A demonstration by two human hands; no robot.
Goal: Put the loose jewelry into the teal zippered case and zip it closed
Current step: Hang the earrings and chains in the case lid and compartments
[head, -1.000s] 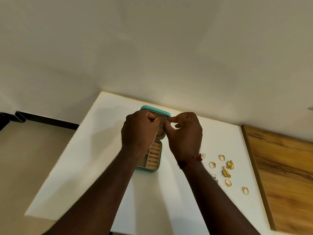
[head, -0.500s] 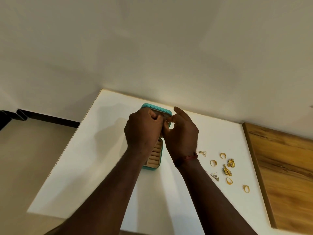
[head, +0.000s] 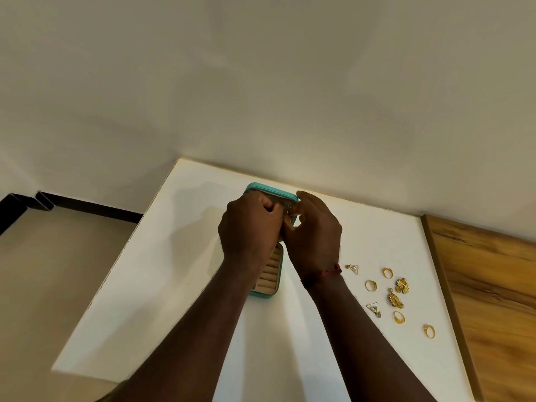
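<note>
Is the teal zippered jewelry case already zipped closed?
No, the teal zippered jewelry case lies open, beige ring rolls exposed, while the left hand and right hand pinch a small jewelry piece above it.

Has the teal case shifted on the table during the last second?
No. The teal case keeps its place by the white table's far edge, lid up; the left hand and right hand pinch a small piece at the lid.
</note>
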